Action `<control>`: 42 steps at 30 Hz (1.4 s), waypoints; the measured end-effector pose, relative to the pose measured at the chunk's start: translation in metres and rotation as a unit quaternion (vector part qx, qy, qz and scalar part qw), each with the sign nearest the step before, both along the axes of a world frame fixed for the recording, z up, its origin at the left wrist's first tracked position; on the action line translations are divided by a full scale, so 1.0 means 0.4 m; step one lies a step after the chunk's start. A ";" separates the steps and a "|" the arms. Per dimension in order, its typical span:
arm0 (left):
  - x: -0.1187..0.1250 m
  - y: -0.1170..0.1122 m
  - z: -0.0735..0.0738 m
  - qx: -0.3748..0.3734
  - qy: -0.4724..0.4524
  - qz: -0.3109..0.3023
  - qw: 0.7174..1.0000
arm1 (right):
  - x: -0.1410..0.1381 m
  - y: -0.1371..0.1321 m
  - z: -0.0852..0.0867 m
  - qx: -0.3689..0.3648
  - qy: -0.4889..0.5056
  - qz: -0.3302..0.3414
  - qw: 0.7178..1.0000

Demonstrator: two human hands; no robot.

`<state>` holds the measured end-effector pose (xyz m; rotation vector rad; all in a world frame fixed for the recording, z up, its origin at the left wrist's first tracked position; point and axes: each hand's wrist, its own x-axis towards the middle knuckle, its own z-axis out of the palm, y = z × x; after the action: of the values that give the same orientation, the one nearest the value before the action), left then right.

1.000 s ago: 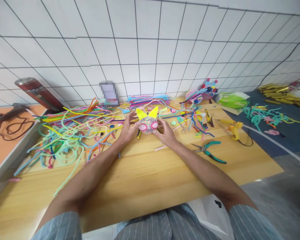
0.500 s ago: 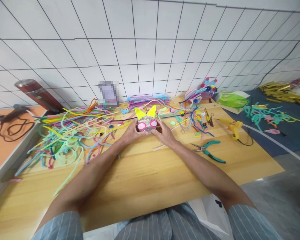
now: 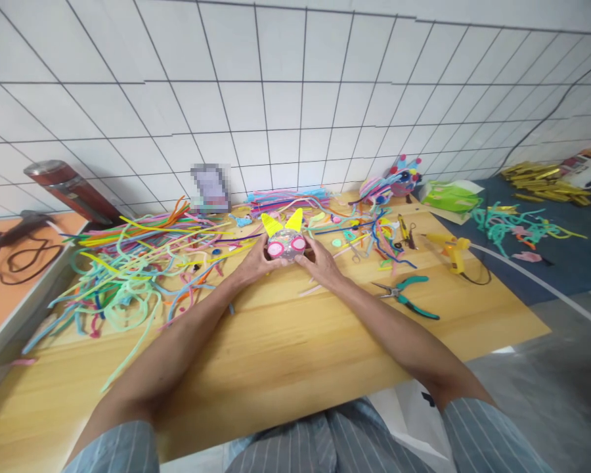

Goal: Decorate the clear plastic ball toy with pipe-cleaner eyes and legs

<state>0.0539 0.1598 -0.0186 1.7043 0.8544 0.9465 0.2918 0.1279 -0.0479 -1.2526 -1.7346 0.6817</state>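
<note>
"Holding the figure (image 3: 287,244) calls for which grip?"

"A two-handed one: the fingers of the left hand (image 3: 257,260) and the right hand (image 3: 322,259) are wrapped on opposite sides of its round, glossy body, thumbs at the lower front. The fingertips behind the body are hidden, so their exact seating cannot be told"

"Where is the figure located?"

"Between the hands, over the wooden surface (image 3: 295,355), on the near side of the bundled pipe cleaners (image 3: 285,197). Whether its base touches the surface cannot be told"

"How is it expected to handle?"

"Judged by appearance: light, with a stiff, rather slippery shell that could dent under hard pressure. The yellow ears (image 3: 294,221) look softer and easily bent. Grip the sides of the body, clear of the ears and the pink-rimmed eyes (image 3: 276,249)"

"And its orientation?"

"The eyes face the person; the ears point up and toward the tiled wall (image 3: 285,105), spread in a V. The body is nearly round; with ears counted, the long axis appears to run from thumbs to ear tips"
</note>
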 end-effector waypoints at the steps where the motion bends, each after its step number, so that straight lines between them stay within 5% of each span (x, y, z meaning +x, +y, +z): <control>1: -0.005 0.001 -0.003 0.009 0.001 0.006 1.000 | 0.000 0.000 0.000 0.002 0.002 0.000 1.000; 7: -0.033 0.020 -0.017 0.081 -0.029 0.113 0.990 | 0.007 0.000 0.001 0.019 0.014 -0.011 1.000; 14: -0.072 0.062 0.041 0.122 -0.064 0.237 0.962 | 0.012 -0.007 0.007 0.025 0.031 -0.021 0.999; 17: -0.083 0.066 0.041 0.091 -0.056 0.194 0.975 | 0.007 -0.008 0.004 0.028 0.022 0.010 0.999; 25: -0.036 0.007 -0.012 0.030 0.001 -0.043 0.999 | 0.004 -0.004 -0.007 0.009 0.003 0.017 1.000; 36: -0.055 0.032 -0.015 0.042 0.019 -0.039 0.998 | 0.016 0.002 -0.005 -0.014 0.028 0.008 0.999; 39: -0.088 0.036 0.017 0.069 0.047 -0.025 0.996 | 0.023 -0.012 0.024 0.049 0.066 -0.049 0.995; 42: -0.101 -0.020 0.080 0.134 0.056 0.084 0.986 | 0.018 -0.035 0.077 0.127 0.124 -0.100 0.979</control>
<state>0.0134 0.1517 0.0134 1.9529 0.9930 1.1271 0.2990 0.1137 -0.0171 -1.0959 -1.4197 0.4601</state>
